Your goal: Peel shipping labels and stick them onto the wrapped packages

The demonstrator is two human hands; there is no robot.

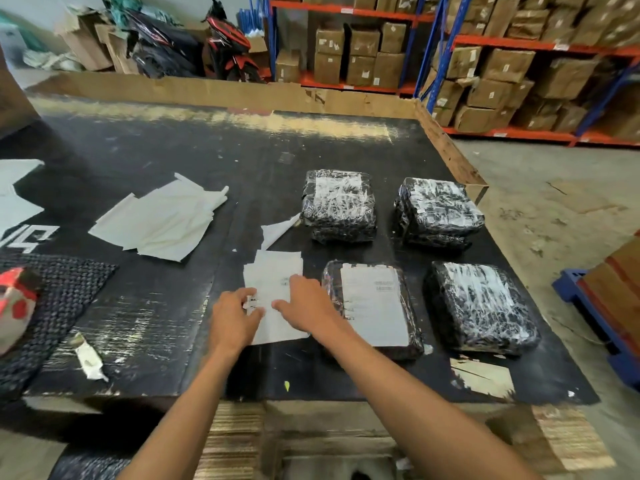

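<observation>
While one package (372, 308) is labelled, a label sheet (273, 292) is being pinched by left hand (233, 315), pressed flat by right hand (304, 306); peeling needed next.

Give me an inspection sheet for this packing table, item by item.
Surface: scuffed black table.
Job's things: four black plastic-wrapped packages; near-left one carries a white label, near-right one looks bare, far two unclear; white label sheet beside them.
Clutter: peeled white backing papers, crumpled scrap.
Hands: left hand pinches the sheet's edge; right hand presses it.
Cables: nothing seen.
Surroundings: orange-and-blue shelving of cardboard boxes.
</observation>
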